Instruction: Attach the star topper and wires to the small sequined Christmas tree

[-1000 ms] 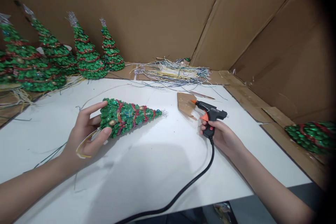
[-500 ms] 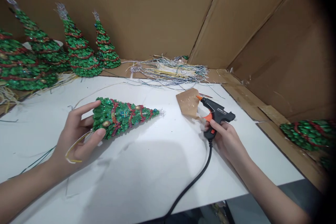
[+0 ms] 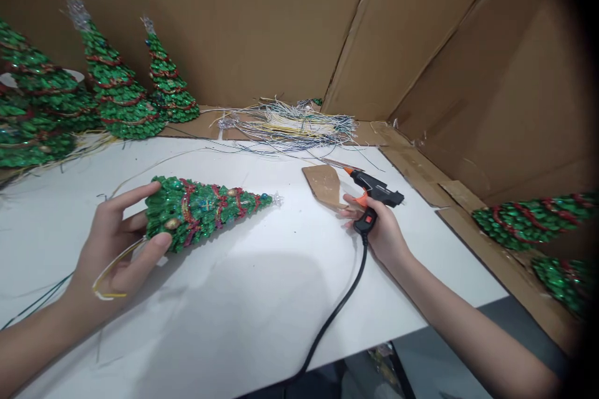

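My left hand grips the base of a small decorated Christmas tree, its fingers and thumb around the wide end. The tree lies on its side with its silver star tip pointing right. White and yellow wires come out near its base and hang over my palm. My right hand is closed round the handle of a black hot glue gun with an orange nozzle and trigger. The nozzle points up and left, just beyond a piece of brown cardboard on the white table.
Several finished-looking trees stand at the back left. A bundle of thin wires lies along the back edge. More trees lie at the right by the cardboard wall. The glue gun's cord runs over the front edge.
The glue gun has been lifted off the cardboard piece and tilted, with my right fingers now further round its handle. The whole view has shifted slightly; my left hand still holds the tree.
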The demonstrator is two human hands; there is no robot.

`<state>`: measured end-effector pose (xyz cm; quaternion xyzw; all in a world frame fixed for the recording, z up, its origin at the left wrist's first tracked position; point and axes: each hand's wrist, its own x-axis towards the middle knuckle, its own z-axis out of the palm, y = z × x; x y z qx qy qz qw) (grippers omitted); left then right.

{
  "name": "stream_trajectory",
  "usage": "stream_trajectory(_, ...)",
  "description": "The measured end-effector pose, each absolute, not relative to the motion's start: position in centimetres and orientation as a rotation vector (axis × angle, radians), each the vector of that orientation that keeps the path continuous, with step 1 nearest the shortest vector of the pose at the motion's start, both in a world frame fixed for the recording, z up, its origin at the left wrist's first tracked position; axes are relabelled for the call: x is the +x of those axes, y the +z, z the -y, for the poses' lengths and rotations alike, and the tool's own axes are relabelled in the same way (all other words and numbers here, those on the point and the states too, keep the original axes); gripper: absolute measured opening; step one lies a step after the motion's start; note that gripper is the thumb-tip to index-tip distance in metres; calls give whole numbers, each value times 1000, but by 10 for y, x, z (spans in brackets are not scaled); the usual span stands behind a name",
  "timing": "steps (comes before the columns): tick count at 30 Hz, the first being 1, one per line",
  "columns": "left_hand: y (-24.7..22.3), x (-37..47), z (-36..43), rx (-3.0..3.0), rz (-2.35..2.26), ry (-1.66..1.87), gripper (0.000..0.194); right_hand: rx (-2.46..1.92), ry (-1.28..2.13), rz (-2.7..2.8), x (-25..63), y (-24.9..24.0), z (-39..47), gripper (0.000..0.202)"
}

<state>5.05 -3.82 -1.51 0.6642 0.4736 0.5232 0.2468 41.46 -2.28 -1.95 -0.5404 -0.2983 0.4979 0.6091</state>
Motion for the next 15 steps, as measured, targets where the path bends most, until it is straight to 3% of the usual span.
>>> stream_trajectory(9,-14,49,39,1763,-1257,1356,62,-1247,1252,835,398,-20,-32,22)
stream_trajectory(15,-15,49,41,1757,-1274,1348,62,-1291,1178,820,413,-20,-16,22)
